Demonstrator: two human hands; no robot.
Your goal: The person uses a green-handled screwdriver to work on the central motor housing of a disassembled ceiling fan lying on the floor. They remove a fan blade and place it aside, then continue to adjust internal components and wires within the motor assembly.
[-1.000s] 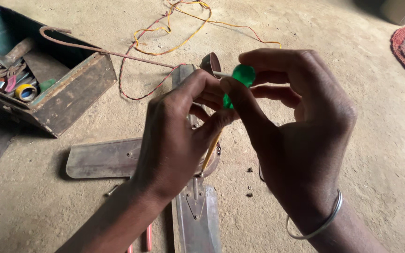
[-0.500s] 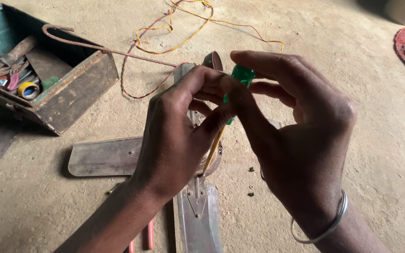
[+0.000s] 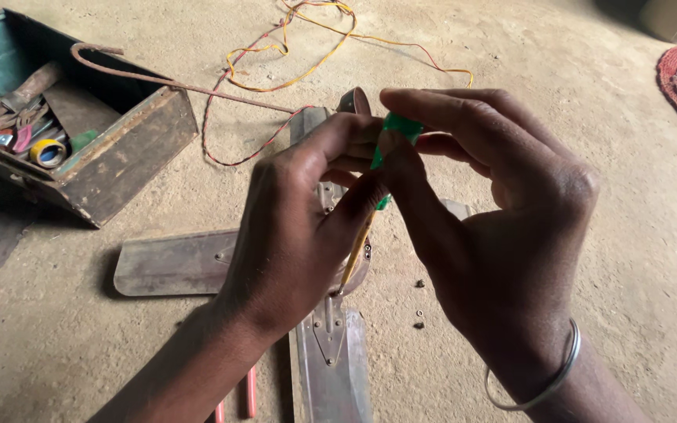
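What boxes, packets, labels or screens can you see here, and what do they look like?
Toolbox: far left on the dirt floor, an open rusty metal box, teal-green inside, holding tools.
Tape roll: inside the toolbox, a small round yellow ring with a blue middle.
No labels, signs or screens show.

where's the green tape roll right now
In the head view it sits just above centre, pinched between the fingertips of the left hand and right hand: the green tape roll, held above the ceiling fan blades on the ground.
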